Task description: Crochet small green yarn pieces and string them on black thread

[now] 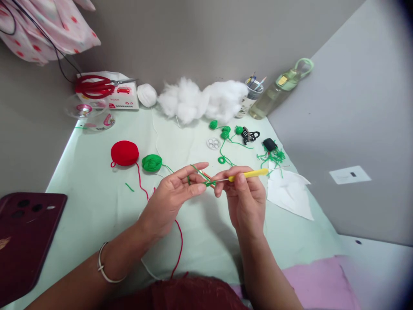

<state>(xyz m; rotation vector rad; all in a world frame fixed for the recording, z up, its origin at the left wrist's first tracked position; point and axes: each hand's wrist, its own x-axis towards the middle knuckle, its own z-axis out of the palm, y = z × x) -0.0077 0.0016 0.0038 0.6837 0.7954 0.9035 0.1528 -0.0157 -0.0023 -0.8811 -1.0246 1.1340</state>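
Right grip closed, thumb and fingers pinching a yellow-handled hook, its metal shaft pointing left into a small green crochet piece. Left grip partly closed, thumb on that piece, index finger extended with green strand over it. Piece sits between both sets of fingertips, above the tabletop. Slim orange item just behind it, mostly hidden, type unclear.

Clutter around: green yarn ball just beyond left grip, red yarn ball left of it. Red strand and white strand pass under left forearm, near the work. Beyond the hands: clear disc, small green balls with loose tails, black claw clip touching one. Right side: black item over green scraps, white paper near right wrist. Back edge: white yarn ball, fluffy white stuffing, pen cup, tilted bottle against the wall. Back left: red-handled scissors at a white box, clear containers in front. Dark red phone at near left.
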